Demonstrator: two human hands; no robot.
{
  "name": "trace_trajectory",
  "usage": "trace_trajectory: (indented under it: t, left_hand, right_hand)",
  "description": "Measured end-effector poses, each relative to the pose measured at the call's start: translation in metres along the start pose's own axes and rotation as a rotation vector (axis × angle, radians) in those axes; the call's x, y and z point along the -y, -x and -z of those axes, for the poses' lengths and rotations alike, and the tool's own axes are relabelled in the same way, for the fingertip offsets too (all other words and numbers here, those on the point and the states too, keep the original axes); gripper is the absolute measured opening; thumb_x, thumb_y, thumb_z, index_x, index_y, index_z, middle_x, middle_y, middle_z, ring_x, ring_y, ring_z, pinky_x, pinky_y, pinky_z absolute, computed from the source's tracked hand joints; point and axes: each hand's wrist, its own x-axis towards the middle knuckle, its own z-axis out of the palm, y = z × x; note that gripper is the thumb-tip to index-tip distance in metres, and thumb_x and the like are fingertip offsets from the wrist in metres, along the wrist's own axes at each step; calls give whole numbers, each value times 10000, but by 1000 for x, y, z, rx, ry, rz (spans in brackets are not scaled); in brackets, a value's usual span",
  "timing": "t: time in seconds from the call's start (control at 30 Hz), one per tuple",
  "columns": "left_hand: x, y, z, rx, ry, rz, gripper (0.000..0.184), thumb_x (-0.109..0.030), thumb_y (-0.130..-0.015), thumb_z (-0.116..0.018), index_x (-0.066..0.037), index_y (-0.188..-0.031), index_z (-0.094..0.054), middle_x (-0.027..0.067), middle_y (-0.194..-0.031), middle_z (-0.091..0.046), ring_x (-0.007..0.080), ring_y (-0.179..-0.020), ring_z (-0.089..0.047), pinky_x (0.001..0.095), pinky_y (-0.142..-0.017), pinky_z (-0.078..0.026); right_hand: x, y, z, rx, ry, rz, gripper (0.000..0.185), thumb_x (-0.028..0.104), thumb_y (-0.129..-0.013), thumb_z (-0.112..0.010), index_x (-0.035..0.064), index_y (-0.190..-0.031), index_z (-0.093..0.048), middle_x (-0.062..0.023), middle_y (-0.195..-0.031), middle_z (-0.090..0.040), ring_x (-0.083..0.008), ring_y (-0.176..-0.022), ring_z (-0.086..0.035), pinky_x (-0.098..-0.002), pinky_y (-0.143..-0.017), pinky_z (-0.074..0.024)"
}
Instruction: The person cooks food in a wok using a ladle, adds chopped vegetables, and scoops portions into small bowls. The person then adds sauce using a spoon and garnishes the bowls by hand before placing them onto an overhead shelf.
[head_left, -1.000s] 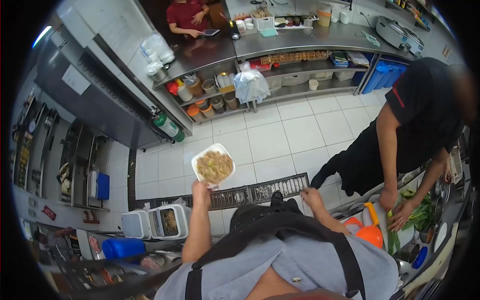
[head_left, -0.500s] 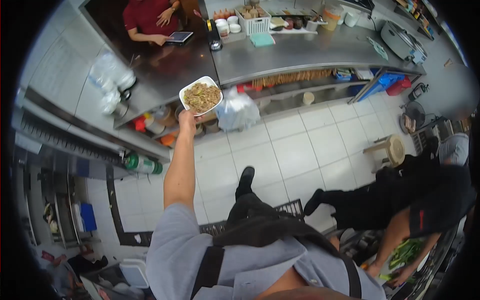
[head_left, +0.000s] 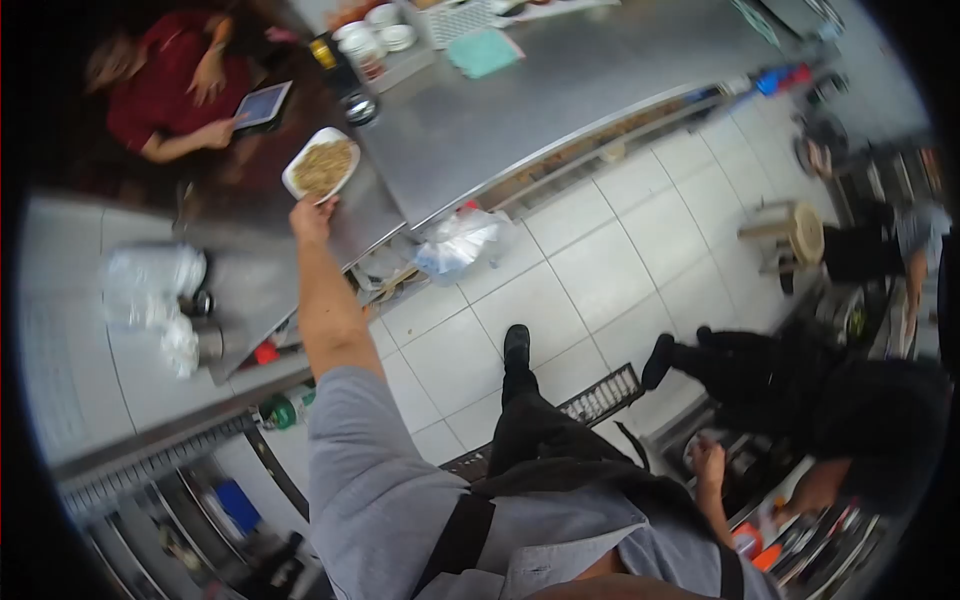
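Left hand grips the near rim of a white, rounded-square bowl of brownish food above the steel counter; contact is unclear. Best keep it level, fingertips outside the food, clear of the dark-framed tablet. Right hand is low; whether it holds anything, I cannot tell.

A commercial-style kitchen, shown by the long stainless-steel counter, tiled floor and floor drain grate.
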Motion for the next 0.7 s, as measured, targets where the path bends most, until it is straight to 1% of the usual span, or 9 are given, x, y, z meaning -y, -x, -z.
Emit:
trace_trajectory:
  t: [0.07,0.13,0.23,0.3,0.37,0.43,0.53,0.63,0.7]
  left_hand:
    - [3,-15,5,37,67,-96,320,-98,-865,-597,146,-1064,-539,197,-985,-634,303,-767,-664,330,-683,-598]
    - [-1,6,20,36,-1413,-709,365,-212,-849,-672,96,-1030,-595,197,-1006,-648,257,-852,-663,342,-709,-580]
    - [50,-25,66,-151,-1619,-630,516,-533,-775,-661,-22,-840,-627,153,-871,-677,336,-767,-645,445,-669,-514]
    - [97,26,61,-188,-1910,-853,297,-346,-887,-557,-62,-873,-644,154,-930,-661,333,-813,-631,424,-664,-502]
    - [198,85,45,79,-2011,-913,289,-344,-881,-561,-67,-930,-628,151,-982,-642,326,-856,-620,427,-685,-503]
    - [320,178,32,671,-2181,-710,296,-342,-875,-565,-72,-986,-613,148,-1033,-623,319,-898,-608,430,-706,-505]
    - [476,339,25,1686,-2161,-110,331,-339,-866,-571,-80,-1071,-590,143,-1111,-595,309,-962,-591,435,-738,-507]
    - [534,504,19,2074,-2210,303,388,-336,-857,-577,-88,-1155,-566,138,-1189,-567,299,-1025,-574,440,-769,-508]
    - [548,603,1,2078,-2268,424,435,-335,-851,-581,-94,-1212,-551,135,-1240,-548,292,-1068,-562,443,-790,-510]
  right_hand:
    - [16,5,-6,41,122,13,307,172,-757,-629,27,-1026,-658,-217,-875,-656,-355,-844,-649,-408,-762,-510]
    - [12,9,-20,41,192,39,295,167,-754,-630,23,-1011,-651,-203,-845,-653,-394,-817,-623,-446,-738,-498]
    - [1,37,-37,-120,80,5,336,217,-785,-614,56,-1078,-647,-197,-957,-652,-366,-920,-619,-426,-807,-497]
    - [-28,61,-71,-101,-112,-221,353,237,-794,-603,64,-1098,-650,-181,-962,-667,-353,-912,-631,-413,-835,-498]
    - [-73,90,-124,-135,-188,-278,352,243,-793,-592,62,-1089,-653,-179,-934,-672,-346,-896,-636,-409,-828,-504]
    - [-120,127,-191,-147,-201,-359,368,257,-783,-593,53,-1084,-652,-169,-899,-679,-345,-873,-640,-412,-821,-506]
    - [-159,208,-304,-141,-280,-490,399,278,-760,-603,44,-1079,-651,-183,-983,-662,-350,-953,-613,-420,-867,-483]
    - [-236,304,-327,-19,-460,-878,394,275,-752,-602,38,-1062,-662,-198,-1075,-633,-348,-1048,-576,-420,-910,-460]
    - [-276,362,-328,-277,-476,-941,407,254,-744,-609,31,-1081,-656,-197,-1037,-649,-353,-1030,-588,-414,-911,-460]
